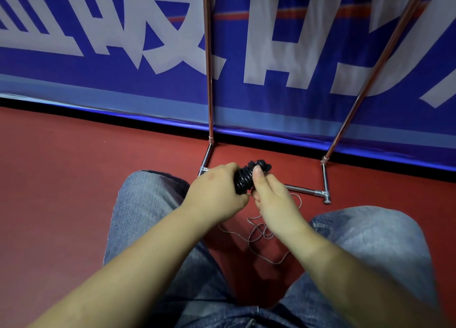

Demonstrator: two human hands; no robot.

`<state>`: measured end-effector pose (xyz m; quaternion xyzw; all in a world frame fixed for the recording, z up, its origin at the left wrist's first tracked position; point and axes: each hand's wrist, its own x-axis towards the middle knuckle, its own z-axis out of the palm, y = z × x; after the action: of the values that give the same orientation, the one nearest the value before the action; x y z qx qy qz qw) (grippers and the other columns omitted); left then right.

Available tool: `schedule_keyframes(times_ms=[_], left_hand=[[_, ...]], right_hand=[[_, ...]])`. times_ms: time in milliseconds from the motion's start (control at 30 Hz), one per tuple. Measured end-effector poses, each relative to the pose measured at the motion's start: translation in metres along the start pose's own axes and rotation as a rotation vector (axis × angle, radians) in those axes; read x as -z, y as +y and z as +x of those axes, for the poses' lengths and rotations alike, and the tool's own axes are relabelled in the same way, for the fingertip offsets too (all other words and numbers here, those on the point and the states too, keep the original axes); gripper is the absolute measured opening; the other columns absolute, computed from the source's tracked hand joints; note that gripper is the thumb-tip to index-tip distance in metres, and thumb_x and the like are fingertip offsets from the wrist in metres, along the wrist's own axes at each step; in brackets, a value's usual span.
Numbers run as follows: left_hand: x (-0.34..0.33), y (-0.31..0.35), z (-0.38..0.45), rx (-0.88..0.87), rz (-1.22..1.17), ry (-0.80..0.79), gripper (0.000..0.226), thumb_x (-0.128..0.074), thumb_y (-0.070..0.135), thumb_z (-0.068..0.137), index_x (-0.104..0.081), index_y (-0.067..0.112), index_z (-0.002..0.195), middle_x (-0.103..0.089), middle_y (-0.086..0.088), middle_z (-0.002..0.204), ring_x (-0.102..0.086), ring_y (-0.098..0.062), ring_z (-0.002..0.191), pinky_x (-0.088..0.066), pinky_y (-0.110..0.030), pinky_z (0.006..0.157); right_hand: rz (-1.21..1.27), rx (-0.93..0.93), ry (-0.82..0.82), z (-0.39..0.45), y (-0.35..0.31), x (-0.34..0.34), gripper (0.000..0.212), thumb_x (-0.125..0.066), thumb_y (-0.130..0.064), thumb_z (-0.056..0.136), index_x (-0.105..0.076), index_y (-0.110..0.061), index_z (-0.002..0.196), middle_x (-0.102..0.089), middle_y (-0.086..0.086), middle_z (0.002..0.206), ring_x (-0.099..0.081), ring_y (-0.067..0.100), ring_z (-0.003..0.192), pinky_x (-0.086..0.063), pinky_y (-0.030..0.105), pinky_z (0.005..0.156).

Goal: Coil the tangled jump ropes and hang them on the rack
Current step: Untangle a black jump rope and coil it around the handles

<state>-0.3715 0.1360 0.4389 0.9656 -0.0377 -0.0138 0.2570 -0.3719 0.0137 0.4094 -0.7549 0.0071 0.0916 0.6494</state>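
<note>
A black jump rope (245,178), wound into a tight bundle, sits between both hands just above the red floor. My left hand (217,194) grips the bundle's lower left part. My right hand (272,199) holds its right side, thumb pressed on the top of the coil. A thin pale rope (259,231) lies tangled on the floor between my knees, partly hidden under my right hand. The metal rack (209,80) stands directly ahead, its two uprights rising out of view.
The rack's base bars (306,192) rest on the red floor just beyond my hands. A blue banner with large white characters (111,56) covers the wall behind. My knees in jeans (145,204) flank the ropes.
</note>
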Motion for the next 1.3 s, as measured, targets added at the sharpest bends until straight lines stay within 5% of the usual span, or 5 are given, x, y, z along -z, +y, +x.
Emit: schedule_keyframes(times_ms=[233, 433, 600, 800, 1300], left_hand=[[-0.023, -0.005, -0.002, -0.025, 0.181, 0.073, 0.029, -0.052, 0.028, 0.085, -0.051, 0.017, 0.112, -0.061, -0.001, 0.108, -0.056, -0.025, 0.099, -0.044, -0.034, 0.076], [-0.029, -0.009, 0.000, -0.031, 0.184, 0.030, 0.034, -0.056, 0.031, 0.084, -0.050, 0.016, 0.115, -0.060, -0.002, 0.112, -0.055, -0.025, 0.102, -0.045, -0.034, 0.081], [0.013, -0.016, 0.013, 0.067, -0.543, -0.434, 0.047, -0.081, 0.032, 0.071, -0.059, 0.010, 0.106, -0.066, -0.001, 0.091, -0.064, -0.015, 0.081, -0.052, -0.032, 0.080], [0.022, -0.013, 0.008, 0.127, -1.027, -0.876, 0.026, -0.061, 0.006, 0.070, -0.060, 0.005, 0.095, -0.069, -0.007, 0.078, -0.067, -0.019, 0.071, -0.056, -0.032, 0.069], [-0.014, 0.006, -0.003, 0.152, -0.359, -0.086, 0.032, -0.077, 0.039, 0.070, -0.058, 0.020, 0.088, -0.065, 0.006, 0.076, -0.063, -0.012, 0.071, -0.049, -0.026, 0.065]], right_hand=[[-0.405, -0.007, 0.004, -0.004, -0.005, 0.002, 0.033, -0.031, -0.040, 0.099, -0.054, -0.020, 0.087, -0.052, -0.007, 0.072, -0.051, 0.020, 0.081, -0.029, 0.027, 0.064], [-0.305, -0.054, 0.005, 0.004, 0.000, 0.004, 0.049, -0.041, -0.036, 0.098, -0.040, -0.020, 0.051, -0.042, -0.011, 0.040, -0.035, 0.011, 0.050, -0.025, 0.025, 0.048], [-0.032, -0.020, -0.074, 0.002, -0.005, 0.023, 0.036, -0.048, -0.046, 0.086, -0.043, -0.019, 0.063, -0.035, -0.012, 0.041, -0.027, 0.006, 0.041, -0.022, 0.021, 0.043], [0.161, 0.055, -0.305, -0.008, -0.036, 0.030, 0.028, -0.047, -0.040, 0.077, -0.052, -0.013, 0.081, -0.024, -0.005, 0.048, -0.018, 0.004, 0.039, -0.012, 0.020, 0.039], [-0.319, 0.152, 0.109, 0.003, -0.016, 0.020, 0.014, -0.058, -0.029, 0.089, -0.063, -0.016, 0.084, -0.062, -0.009, 0.071, -0.054, -0.002, 0.064, -0.038, 0.011, 0.059]])
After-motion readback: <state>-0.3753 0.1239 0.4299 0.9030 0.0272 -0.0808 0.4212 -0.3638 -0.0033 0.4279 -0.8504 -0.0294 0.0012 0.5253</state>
